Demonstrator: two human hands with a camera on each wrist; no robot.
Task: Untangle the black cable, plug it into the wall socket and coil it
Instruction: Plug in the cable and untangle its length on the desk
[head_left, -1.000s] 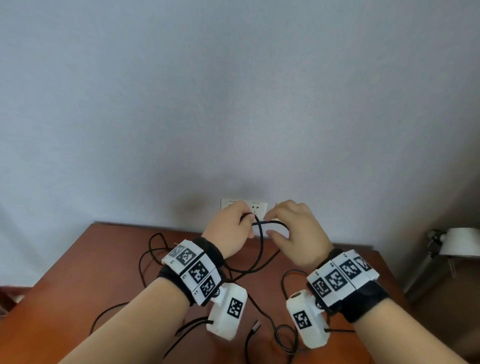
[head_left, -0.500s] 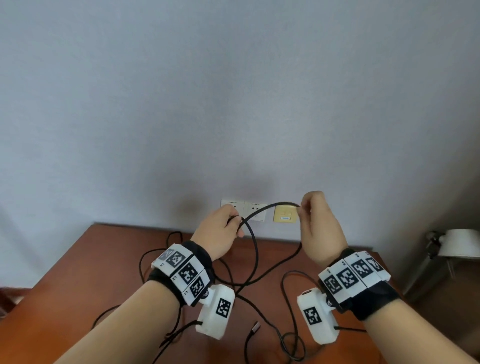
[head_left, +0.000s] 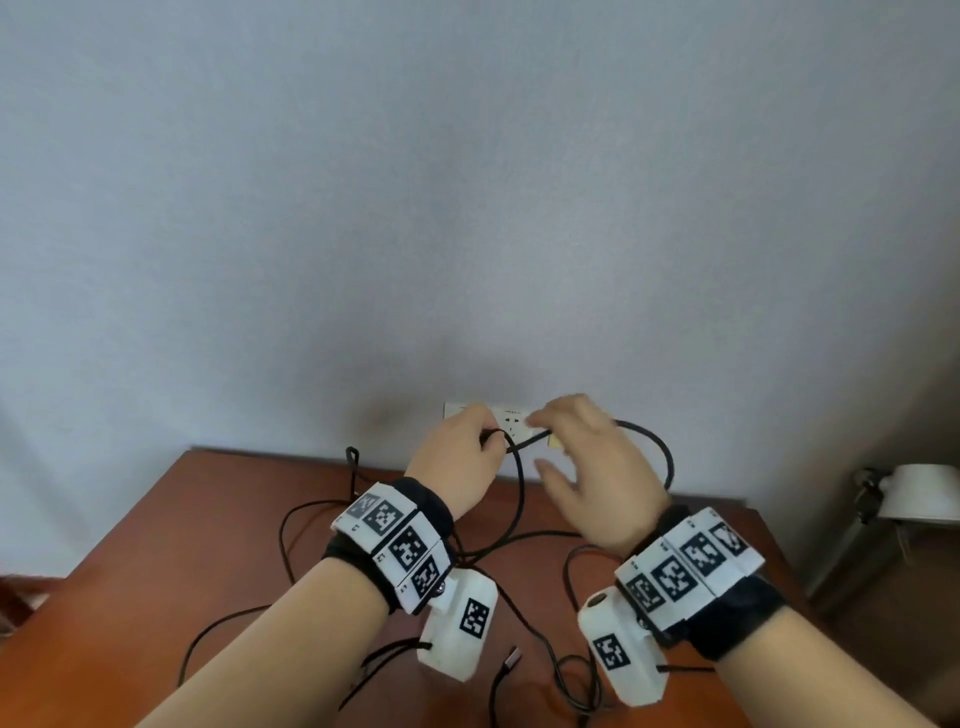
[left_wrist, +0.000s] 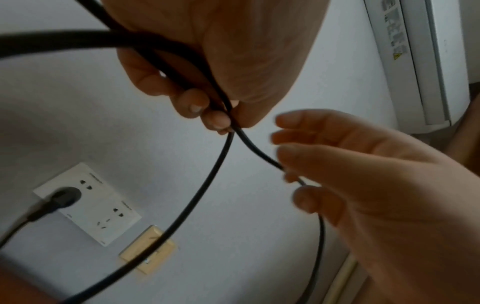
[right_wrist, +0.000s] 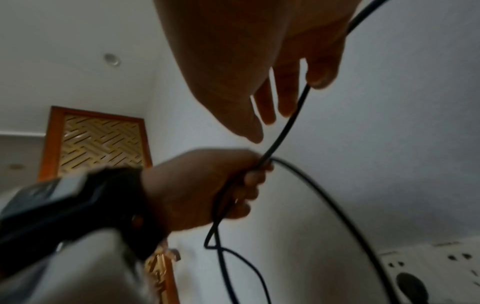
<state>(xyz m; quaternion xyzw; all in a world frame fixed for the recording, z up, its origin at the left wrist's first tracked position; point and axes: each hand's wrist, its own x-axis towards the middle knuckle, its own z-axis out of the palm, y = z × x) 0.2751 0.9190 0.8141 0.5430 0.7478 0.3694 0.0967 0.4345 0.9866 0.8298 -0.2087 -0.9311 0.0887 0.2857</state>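
The black cable is gathered in loops in my left hand, which grips it in front of the wall. In the left wrist view two strands cross at its fingertips. My right hand is just right of it, fingers straight and spread, with the cable sliding over a fingertip. A loop arcs out behind the right hand. The black plug sits in the white wall socket. The cable's loose end connector lies on the table.
Slack cable sprawls over the brown wooden table under both wrists. A beige plate is beside the socket. A white lamp stands off the table's right edge. An air conditioner hangs high on the wall.
Half a second ago my right hand pinched the cable out to the right. It has swung back to the left hand and its fingers have opened, leaving a new loop.
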